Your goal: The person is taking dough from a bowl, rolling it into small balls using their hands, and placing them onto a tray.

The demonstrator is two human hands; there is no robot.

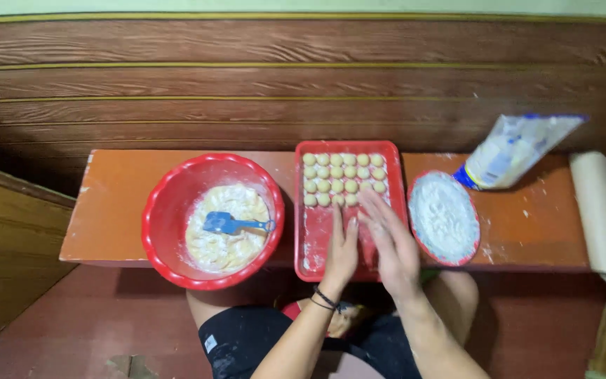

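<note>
I see my left hand [341,249] and right hand [387,235] pressed palm toward palm over the near half of the red rectangular tray [306,231], fingers stretched out flat and dusted white. Whatever sits between the palms is hidden, so I cannot tell whether they hold anything. Three rows of small pale dough balls [344,170] fill the tray's far end, the nearest row just beyond my fingertips. The tray lies in the middle of the orange bench top [117,203], reaching from its far edge to its near edge. Touching the tray's left side is a round red bowl [166,210] of sticky batter with a blue spatula [227,224] lying in it. Just right of the tray is a red plate of flour [443,216], and beyond it a tilted flour bag [513,149] near the far right corner.
</note>
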